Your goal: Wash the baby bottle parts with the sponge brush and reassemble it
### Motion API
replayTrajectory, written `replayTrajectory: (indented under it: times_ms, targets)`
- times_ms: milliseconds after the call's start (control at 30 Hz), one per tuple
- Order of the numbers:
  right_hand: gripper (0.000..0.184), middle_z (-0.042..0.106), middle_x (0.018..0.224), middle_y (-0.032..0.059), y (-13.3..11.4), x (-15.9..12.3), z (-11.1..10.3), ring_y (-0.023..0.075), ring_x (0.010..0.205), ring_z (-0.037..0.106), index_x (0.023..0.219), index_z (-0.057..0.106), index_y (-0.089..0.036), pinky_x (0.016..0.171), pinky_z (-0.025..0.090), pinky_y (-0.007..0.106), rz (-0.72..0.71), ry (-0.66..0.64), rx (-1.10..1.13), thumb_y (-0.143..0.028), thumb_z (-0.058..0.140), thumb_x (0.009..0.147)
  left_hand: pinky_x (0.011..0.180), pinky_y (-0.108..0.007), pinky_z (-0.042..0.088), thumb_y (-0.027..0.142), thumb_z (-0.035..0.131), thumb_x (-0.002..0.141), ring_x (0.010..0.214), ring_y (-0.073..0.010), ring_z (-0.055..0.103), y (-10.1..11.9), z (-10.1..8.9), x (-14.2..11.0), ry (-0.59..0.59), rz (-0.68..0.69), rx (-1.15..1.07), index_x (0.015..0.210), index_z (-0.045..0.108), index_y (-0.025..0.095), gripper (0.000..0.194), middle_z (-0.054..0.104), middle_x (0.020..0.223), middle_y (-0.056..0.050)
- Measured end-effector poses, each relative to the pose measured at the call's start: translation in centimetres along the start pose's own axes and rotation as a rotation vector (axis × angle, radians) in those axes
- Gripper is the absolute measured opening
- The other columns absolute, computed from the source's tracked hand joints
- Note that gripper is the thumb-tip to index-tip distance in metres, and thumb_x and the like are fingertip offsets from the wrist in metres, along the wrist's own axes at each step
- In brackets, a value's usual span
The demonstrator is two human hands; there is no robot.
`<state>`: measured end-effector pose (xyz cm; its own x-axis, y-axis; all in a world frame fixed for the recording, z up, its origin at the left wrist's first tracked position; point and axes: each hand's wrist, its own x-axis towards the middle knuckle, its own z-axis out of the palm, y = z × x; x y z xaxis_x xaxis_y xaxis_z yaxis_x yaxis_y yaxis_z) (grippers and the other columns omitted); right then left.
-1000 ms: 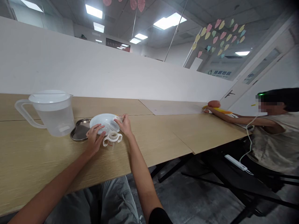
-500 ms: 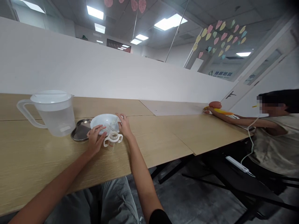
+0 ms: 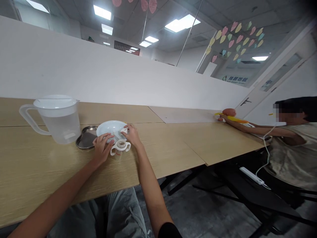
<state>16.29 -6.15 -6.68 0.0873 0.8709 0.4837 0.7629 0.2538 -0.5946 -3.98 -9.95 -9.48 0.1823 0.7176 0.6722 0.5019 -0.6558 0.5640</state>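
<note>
A white bowl (image 3: 106, 125) stands on the table in front of me. My left hand (image 3: 102, 147) grips its near left rim, with fingers curved over the edge. Inside the bowl's right side, my right hand (image 3: 131, 135) pinches a small white lid-like piece (image 3: 124, 130); its exact shape is partly hidden by the fingers. A pale, thin, tube-like thing (image 3: 116, 135) shows in the bowl beside it. Between my hands, close to the bowl, an uncapped clear baby bottle (image 3: 121, 145) with two white handles stands upright.
Left of the bowl lies a steel kidney dish (image 3: 86, 138), and beyond it a lidded plastic jug (image 3: 60, 124) holding clear liquid. On the far right, a seated person (image 3: 292, 148) reaches toward a doll (image 3: 229, 112) on the table. A white wall (image 3: 138, 86) runs behind.
My right hand has moved from the bowl's right rim slightly inward, and a small white piece now shows between its fingers. My left hand stays at the rim.
</note>
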Motion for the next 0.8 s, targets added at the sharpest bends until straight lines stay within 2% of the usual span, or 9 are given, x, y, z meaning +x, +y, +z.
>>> replayTrajectory:
  times_ms: [133, 233, 400, 500, 600, 800]
  targets:
    - [0.021, 0.069, 0.101, 0.0046, -0.03, 0.04, -0.10, 0.0199, 0.095, 0.062, 0.095, 0.069, -0.022, 0.093, 0.042, 0.036, -0.003, -0.027, 0.009, -0.024, 0.075, 0.075, 0.106, -0.046, 0.026, 0.048, 0.037, 0.098, 0.119, -0.0257, 0.054, -0.06, 0.08, -0.02, 0.019, 0.003, 0.009, 0.108, 0.069, 0.025, 0.041, 0.063, 0.125, -0.008]
    - [0.010, 0.072, 0.096, 0.0040, -0.07, 0.02, -0.20, 0.0202, 0.093, 0.063, 0.085, 0.071, -0.021, 0.094, 0.039, 0.037, 0.004, -0.037, 0.008, -0.027, 0.074, 0.078, 0.105, -0.046, 0.026, 0.050, 0.037, 0.098, 0.118, -0.0253, 0.054, -0.06, 0.10, -0.02, 0.015, 0.002, 0.012, 0.107, 0.069, 0.025, 0.042, 0.063, 0.125, -0.008]
    - [0.007, 0.075, 0.094, 0.0045, 0.01, -0.06, -0.08, 0.0221, 0.096, 0.062, 0.081, 0.074, -0.022, 0.096, 0.033, 0.039, 0.011, -0.010, -0.007, -0.029, 0.071, 0.082, 0.106, -0.046, 0.025, 0.048, 0.038, 0.098, 0.118, -0.0256, 0.054, -0.09, 0.11, -0.06, 0.014, 0.003, 0.014, 0.107, 0.070, 0.024, 0.040, 0.063, 0.125, -0.008]
    - [0.005, 0.074, 0.099, 0.0051, 0.12, -0.04, 0.14, 0.0232, 0.102, 0.060, 0.084, 0.075, -0.023, 0.095, 0.033, 0.038, 0.004, -0.042, -0.046, -0.026, 0.072, 0.081, 0.107, -0.045, 0.025, 0.048, 0.038, 0.098, 0.118, -0.0250, 0.054, -0.07, 0.12, -0.07, 0.006, -0.010, 0.010, 0.106, 0.070, 0.024, 0.040, 0.063, 0.125, -0.008]
    - [0.006, 0.068, 0.113, 0.0076, 0.07, -0.03, 0.17, 0.0249, 0.110, 0.054, 0.084, 0.077, -0.024, 0.096, 0.034, 0.040, 0.026, -0.033, -0.099, -0.026, 0.074, 0.079, 0.107, -0.045, 0.025, 0.050, 0.038, 0.097, 0.118, -0.0245, 0.053, -0.06, 0.13, -0.04, 0.006, -0.015, 0.006, 0.106, 0.070, 0.024, 0.042, 0.063, 0.125, -0.008]
    - [0.011, 0.055, 0.131, 0.0129, -0.19, -0.12, -0.12, 0.0320, 0.124, 0.043, 0.085, 0.080, -0.025, 0.101, 0.031, 0.050, 0.194, -0.030, -0.137, -0.031, 0.077, 0.077, 0.105, -0.046, 0.025, 0.053, 0.036, 0.097, 0.118, -0.0251, 0.054, -0.14, 0.16, 0.00, 0.010, -0.012, 0.011, 0.104, 0.070, 0.025, 0.044, 0.064, 0.124, -0.008]
